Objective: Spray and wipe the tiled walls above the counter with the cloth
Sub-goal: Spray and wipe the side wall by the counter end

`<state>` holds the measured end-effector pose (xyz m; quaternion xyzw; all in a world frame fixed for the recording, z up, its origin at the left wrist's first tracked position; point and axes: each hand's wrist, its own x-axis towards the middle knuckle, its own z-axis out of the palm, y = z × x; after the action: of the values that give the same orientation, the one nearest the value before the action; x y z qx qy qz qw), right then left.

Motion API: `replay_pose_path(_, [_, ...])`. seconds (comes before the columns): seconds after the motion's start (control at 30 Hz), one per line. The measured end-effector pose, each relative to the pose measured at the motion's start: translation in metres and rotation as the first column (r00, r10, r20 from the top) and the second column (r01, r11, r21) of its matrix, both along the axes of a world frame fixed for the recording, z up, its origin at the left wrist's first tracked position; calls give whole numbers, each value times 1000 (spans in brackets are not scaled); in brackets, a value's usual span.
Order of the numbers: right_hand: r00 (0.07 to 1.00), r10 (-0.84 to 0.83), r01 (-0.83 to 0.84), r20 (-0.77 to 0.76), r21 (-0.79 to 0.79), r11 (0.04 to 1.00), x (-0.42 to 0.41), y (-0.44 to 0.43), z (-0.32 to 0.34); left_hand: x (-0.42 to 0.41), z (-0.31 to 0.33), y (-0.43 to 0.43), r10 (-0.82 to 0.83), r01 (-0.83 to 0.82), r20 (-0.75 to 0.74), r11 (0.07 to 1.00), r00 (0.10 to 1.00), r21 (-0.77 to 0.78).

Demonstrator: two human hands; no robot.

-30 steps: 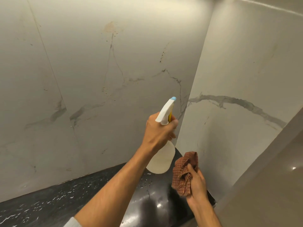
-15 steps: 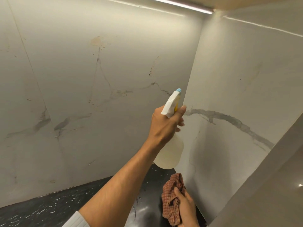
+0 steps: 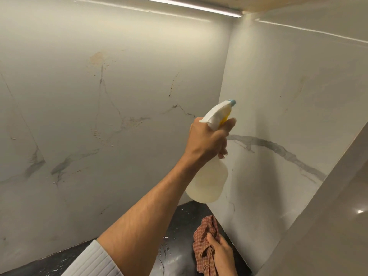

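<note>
A light strip (image 3: 187, 5) overhead washes the wall (image 3: 99, 46) warm; edges bow, slightly soft.

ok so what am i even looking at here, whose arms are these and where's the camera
There is no machine here: these are a person's own two bare arms. The camera is worn on the person's head, looking forward and down, so you see what they see.

The left hand is raised and holds a spray bottle, with its blue nozzle aimed at the corner where two pale, marble-look tiled walls meet. One of its fingers rests at the yellow trigger.

The right hand is low, gripping a crumpled red checked cloth.

Below lies a dark, shiny counter with scattered light flecks; whether they are droplets or pattern is unclear. A strip light runs along the top.
</note>
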<state>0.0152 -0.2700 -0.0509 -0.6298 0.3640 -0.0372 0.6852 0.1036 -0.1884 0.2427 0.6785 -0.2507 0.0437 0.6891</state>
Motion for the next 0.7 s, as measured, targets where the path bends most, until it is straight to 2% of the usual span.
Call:
replay_pose_path(0.13, [1000,18,-18,-10,5,1000,-1,2,5,-7,-4,-11,-19,18,15,994,1000,108])
replay_pose_path(0.27, [1000,5,-5,-30,1,1000,-2,-3,9,-15,-16,-10,-45,46,-15,997,999,70])
replay_pose_path(0.37, [1000,-7,8,-28,43,999,-4,-4,10,-18,-30,-9,-22,19,14,990,1000,140])
replay_pose_path(0.53, [1000,-15,16,-13,36,999,-7,-7,9,-28,-55,-3,-141,142,-24,965,990,222])
replay_pose_path(0.7, [998,36,-37,-52,-11,999,-15,-4,13,-36,-91,0,8,-4,-12,961,1000,276])
